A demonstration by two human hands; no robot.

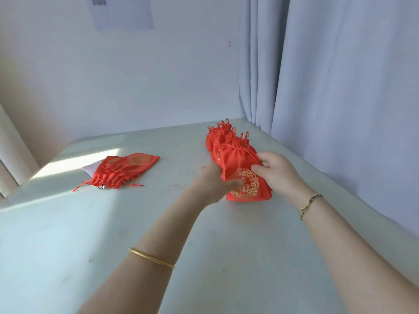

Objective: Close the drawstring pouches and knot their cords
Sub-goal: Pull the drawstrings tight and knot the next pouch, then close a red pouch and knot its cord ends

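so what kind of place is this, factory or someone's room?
Probably a plain indoor room set up for hand piecework on red pouches: a pale table in a corner, a grey-blue curtain beside it, a printed sheet on the white wall.

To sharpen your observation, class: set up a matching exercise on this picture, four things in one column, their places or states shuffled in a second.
1 front pouch
2 pouch pile
3 plain gold bangle
4 curtain

a on the left forearm
b lying on the table, left side
c held by left hand and right hand
d hanging at the right

Pairs: 1-c, 2-b, 3-a, 4-d
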